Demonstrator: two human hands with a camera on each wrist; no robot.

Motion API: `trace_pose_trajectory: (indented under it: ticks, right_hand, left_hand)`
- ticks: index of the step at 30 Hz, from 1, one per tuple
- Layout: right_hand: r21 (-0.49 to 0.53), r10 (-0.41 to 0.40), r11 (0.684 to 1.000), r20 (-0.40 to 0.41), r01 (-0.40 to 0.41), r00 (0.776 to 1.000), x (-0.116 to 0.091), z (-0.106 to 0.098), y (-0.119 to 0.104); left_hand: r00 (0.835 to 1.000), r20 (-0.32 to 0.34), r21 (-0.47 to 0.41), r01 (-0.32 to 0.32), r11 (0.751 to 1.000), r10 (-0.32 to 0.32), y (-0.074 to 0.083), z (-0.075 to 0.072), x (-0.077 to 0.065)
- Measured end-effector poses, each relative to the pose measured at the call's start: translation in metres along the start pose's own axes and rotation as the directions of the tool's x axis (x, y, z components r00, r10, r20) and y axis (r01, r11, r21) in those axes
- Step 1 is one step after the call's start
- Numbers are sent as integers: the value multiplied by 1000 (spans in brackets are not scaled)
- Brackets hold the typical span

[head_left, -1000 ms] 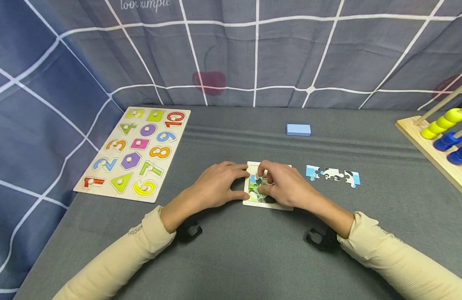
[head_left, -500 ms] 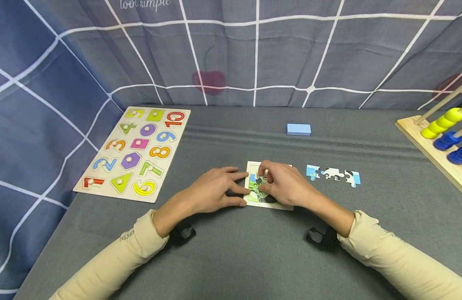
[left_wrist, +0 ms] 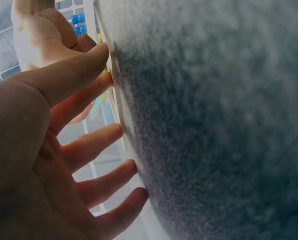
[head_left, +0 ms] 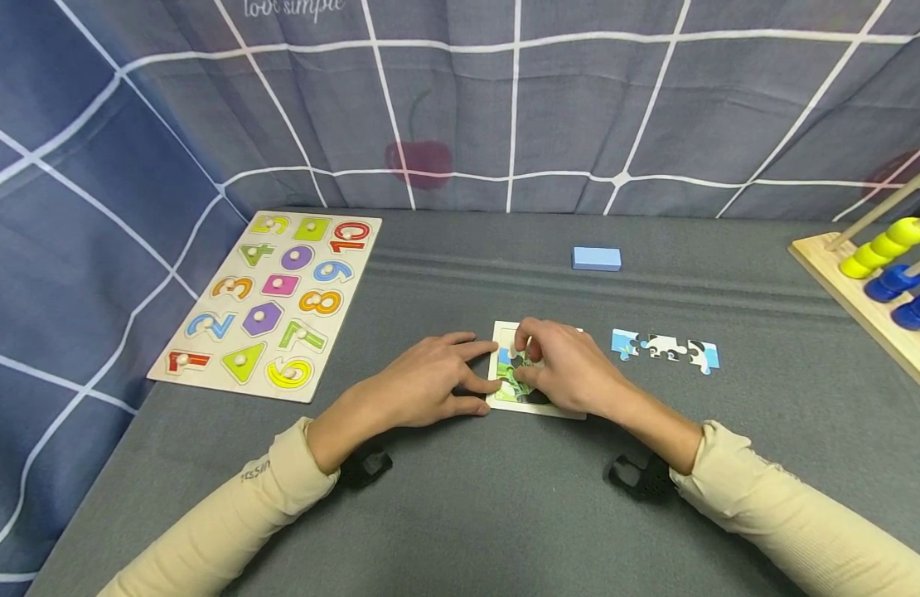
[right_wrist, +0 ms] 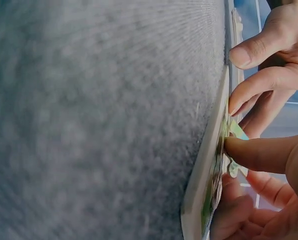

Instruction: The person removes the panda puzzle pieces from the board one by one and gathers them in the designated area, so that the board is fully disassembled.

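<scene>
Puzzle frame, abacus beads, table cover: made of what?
Puzzle frame: pale, matte, probably wood or fibreboard, judging by its stiff flat rim.
Abacus beads: glossy, with highlights; painted wood or plastic, can't tell.
Table cover: matte grey cloth, likely, given soft creases, fuzzy texture.

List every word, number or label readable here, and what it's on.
"love simple": grid-patterned cloth, letter tops cropped
"1, 2, 3, 4, 5, 6, 7, 8, 9, 10": number puzzle board
Left sleeve: dark lettering, too small and creased to read
</scene>
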State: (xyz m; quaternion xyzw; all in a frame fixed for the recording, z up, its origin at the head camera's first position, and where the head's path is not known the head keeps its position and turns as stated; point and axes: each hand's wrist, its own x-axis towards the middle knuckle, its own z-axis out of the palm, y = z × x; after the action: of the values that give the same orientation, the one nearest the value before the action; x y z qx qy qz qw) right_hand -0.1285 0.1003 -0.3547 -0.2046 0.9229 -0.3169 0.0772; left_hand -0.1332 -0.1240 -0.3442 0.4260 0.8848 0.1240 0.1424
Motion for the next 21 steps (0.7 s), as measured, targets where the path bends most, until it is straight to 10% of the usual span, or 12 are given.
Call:
trace_pose_trajectory:
  ticks: [21]
  right_hand:
    - [352, -32, 936, 19, 23, 999, -10, -7, 14]
  left_hand:
    - [1000, -15, -28, -14, 1000, 13, 1, -1, 2]
